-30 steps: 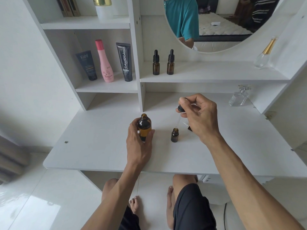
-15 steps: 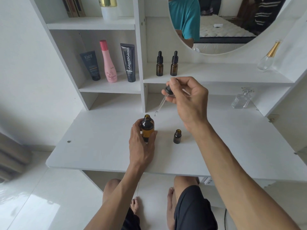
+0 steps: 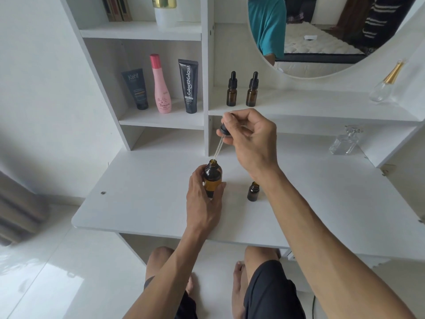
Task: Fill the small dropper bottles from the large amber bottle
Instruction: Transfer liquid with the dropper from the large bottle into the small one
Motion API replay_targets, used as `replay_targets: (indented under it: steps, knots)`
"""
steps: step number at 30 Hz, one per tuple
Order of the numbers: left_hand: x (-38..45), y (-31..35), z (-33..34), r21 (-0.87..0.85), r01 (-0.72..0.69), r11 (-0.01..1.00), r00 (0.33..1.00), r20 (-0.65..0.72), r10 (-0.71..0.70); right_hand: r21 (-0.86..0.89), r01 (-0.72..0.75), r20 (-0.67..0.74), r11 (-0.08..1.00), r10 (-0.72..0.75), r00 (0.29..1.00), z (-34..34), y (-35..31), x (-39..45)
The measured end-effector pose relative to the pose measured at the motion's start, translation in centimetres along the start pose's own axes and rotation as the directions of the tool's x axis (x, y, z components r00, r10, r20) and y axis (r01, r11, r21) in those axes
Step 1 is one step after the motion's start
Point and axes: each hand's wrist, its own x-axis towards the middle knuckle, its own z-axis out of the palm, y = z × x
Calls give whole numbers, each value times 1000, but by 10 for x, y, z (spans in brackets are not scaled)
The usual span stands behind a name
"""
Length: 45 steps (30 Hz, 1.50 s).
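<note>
With the left hand [image 3: 202, 199] gripping the large amber bottle [image 3: 212, 178], right-hand fingers [image 3: 226, 120] pinch a dropper [image 3: 220, 141] at its mouth; the small bottle [image 3: 253, 191] beside it looks unfinished, two capped bottles [image 3: 241, 89] behind.

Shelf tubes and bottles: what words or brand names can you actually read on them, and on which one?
"Kahf": dark grey tube; smaller lines below too small to read.
"Tamara": pink bottle; the word beneath is blurred.
"Glad2Glow": black tube, written up its side; the pale band below is unreadable.
Amber dropper bottles: no label visible.
</note>
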Motion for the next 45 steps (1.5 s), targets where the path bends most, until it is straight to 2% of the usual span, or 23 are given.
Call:
replay_targets:
  steps: [6,10,17,24,38,45]
  knots:
    - [0,1,0,-13,-20,1000,1000,0,20,-53,19,38,998,-17,999,1,2,1]
    - [0,1,-1,-21,-22,1000,1000,3,22,-158,55,75,986,-44,996,3,8,0]
    - [0,1,-1,-13,-21,1000,1000,4,21,-253,27,101,967,-2,995,4,26,-7]
    - [0,3,-1,-28,-32,999,999,5,32,-340,60,126,939,-18,992,4,34,-13]
    - [0,3,-2,-16,-35,999,999,10,35,-370,68,131,927,-21,991,4,35,-16]
    - [0,2,-2,-19,-29,999,999,13,30,-271,34,106,962,-6,994,2,26,-16]
